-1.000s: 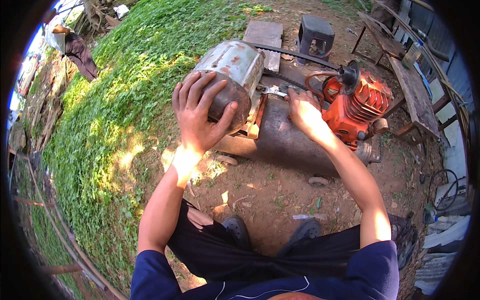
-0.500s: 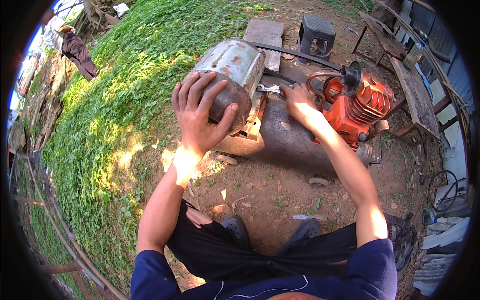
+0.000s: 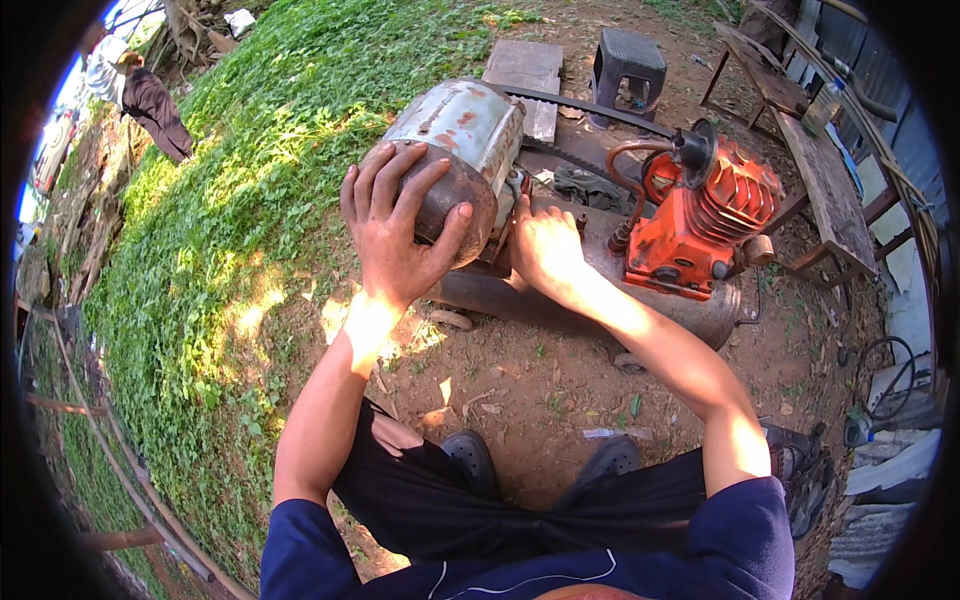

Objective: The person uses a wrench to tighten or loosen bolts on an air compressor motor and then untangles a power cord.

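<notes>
My left hand [image 3: 392, 225] lies with spread fingers over the rusty brown end of a grey-green electric motor [image 3: 455, 120]. The motor sits on the left end of a dark air compressor tank [image 3: 535, 308]. Close to the motor's right side, down at its base, my right hand [image 3: 546, 240] is closed on a wrench [image 3: 517, 182]. Only a small part of the wrench shows; the hand and the motor hide the rest. A red finned compressor pump [image 3: 700, 225] stands on the tank's right end. A black belt [image 3: 590, 106] runs between motor and pump.
Behind the tank are a wooden board [image 3: 523, 68] and a dark plastic stool [image 3: 628, 72]. A wooden bench [image 3: 828, 195] runs along the right, by metal sheets. Green plants [image 3: 220, 230] cover the left ground. Another person [image 3: 150, 95] is far left.
My right hand has moved left and slightly down with the wrench, from above the tank to the motor's base. My left hand keeps its place on the motor.
</notes>
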Action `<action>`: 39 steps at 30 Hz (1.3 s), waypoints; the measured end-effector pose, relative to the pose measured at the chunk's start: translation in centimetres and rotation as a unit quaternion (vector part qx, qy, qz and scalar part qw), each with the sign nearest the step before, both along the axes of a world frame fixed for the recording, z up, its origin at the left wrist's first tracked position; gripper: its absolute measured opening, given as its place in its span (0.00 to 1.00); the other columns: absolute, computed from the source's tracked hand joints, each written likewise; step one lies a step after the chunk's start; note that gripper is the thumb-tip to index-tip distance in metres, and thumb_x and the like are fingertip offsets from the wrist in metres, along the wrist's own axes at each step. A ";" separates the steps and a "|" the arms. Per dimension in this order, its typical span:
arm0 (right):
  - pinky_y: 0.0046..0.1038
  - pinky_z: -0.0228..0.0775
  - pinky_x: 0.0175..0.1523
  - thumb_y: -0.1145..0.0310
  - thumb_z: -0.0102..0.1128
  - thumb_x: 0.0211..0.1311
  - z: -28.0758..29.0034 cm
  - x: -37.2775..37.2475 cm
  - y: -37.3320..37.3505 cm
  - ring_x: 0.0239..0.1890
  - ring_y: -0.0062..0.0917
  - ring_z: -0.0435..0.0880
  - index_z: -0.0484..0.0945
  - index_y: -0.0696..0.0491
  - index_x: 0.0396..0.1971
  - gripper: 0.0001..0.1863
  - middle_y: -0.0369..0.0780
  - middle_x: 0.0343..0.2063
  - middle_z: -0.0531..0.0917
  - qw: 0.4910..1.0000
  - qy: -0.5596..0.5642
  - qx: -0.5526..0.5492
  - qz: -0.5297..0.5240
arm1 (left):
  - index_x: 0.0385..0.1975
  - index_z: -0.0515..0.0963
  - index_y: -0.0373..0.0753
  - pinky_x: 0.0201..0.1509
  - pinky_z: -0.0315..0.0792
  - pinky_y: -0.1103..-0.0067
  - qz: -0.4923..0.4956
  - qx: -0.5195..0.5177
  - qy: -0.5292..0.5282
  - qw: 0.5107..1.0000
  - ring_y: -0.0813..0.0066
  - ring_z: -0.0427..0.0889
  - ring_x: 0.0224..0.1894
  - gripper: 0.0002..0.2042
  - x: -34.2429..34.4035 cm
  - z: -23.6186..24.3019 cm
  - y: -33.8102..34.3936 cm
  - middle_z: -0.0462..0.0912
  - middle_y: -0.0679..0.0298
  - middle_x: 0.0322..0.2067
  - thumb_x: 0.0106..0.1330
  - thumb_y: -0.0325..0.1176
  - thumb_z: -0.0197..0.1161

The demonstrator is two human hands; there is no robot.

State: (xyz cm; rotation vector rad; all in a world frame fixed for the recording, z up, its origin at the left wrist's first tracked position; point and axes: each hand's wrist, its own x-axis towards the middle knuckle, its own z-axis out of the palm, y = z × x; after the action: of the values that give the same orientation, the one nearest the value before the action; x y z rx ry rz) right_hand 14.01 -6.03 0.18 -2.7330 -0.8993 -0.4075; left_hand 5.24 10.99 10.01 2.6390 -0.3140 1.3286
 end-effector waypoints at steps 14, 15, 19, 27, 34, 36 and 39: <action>0.43 0.72 0.51 0.71 0.49 0.56 3.3 1.0 -4.0 0.42 0.47 0.81 0.76 0.65 0.44 0.18 0.55 0.33 0.82 0.994 0.068 0.078 0.017 | 0.49 0.79 0.45 0.69 0.51 0.58 -0.004 -0.003 0.007 1.000 0.57 0.65 0.64 0.21 -0.2 0.1 0.1 0.75 0.62 0.56 0.55 0.43 0.68; 0.42 0.74 0.49 0.70 0.50 0.55 3.4 2.0 -4.8 0.39 0.46 0.82 0.79 0.64 0.40 0.16 0.53 0.30 0.82 0.996 0.052 0.072 0.027 | 0.49 0.79 0.45 0.69 0.51 0.58 -0.006 -0.006 0.006 1.000 0.57 0.65 0.64 0.21 -0.1 0.2 0.0 0.75 0.62 0.56 0.55 0.43 0.68; 0.42 0.74 0.49 0.69 0.52 0.58 3.1 4.2 -5.5 0.41 0.46 0.83 0.82 0.59 0.34 0.12 0.52 0.32 0.83 0.983 0.094 0.154 0.021 | 0.49 0.79 0.44 0.69 0.51 0.58 -0.003 -0.007 0.003 1.000 0.57 0.65 0.64 0.21 -0.1 0.1 0.1 0.75 0.62 0.56 0.55 0.43 0.68; 0.37 0.76 0.50 0.66 0.55 0.61 4.7 4.1 -4.9 0.42 0.42 0.84 0.83 0.56 0.41 0.14 0.50 0.36 0.84 0.980 0.085 0.179 0.016 | 0.48 0.79 0.44 0.69 0.51 0.58 -0.005 0.000 0.003 1.000 0.56 0.66 0.64 0.21 -0.1 0.1 0.4 0.75 0.61 0.56 0.55 0.42 0.68; 0.38 0.76 0.50 0.71 0.52 0.59 3.2 5.7 -5.2 0.44 0.42 0.84 0.83 0.51 0.44 0.15 0.49 0.40 0.84 0.991 0.040 0.127 -0.003 | 0.48 0.79 0.48 0.70 0.47 0.60 -0.006 -0.009 -0.003 1.000 0.62 0.65 0.64 0.21 0.2 -0.2 0.4 0.75 0.65 0.55 0.53 0.44 0.69; 0.39 0.75 0.50 0.73 0.50 0.59 2.3 7.2 -5.4 0.45 0.42 0.83 0.83 0.49 0.46 0.18 0.48 0.41 0.84 0.995 0.021 0.099 0.007 | 0.48 0.79 0.49 0.71 0.47 0.61 -0.007 -0.010 -0.006 1.000 0.62 0.65 0.64 0.21 0.3 -0.4 0.4 0.75 0.66 0.55 0.53 0.44 0.69; 0.41 0.75 0.51 0.75 0.49 0.58 2.7 7.8 -4.8 0.46 0.42 0.83 0.82 0.46 0.48 0.20 0.48 0.41 0.84 0.995 0.084 0.050 -0.019 | 0.48 0.78 0.49 0.71 0.46 0.61 -0.004 -0.009 -0.002 1.000 0.62 0.65 0.64 0.21 0.4 -0.4 0.4 0.75 0.66 0.55 0.53 0.44 0.69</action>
State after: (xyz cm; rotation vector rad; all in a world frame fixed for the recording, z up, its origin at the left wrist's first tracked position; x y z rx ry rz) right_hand 21.81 -10.85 2.91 -2.6487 -0.7624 -0.2191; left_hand 5.61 11.39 9.60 2.6180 -0.3096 1.3282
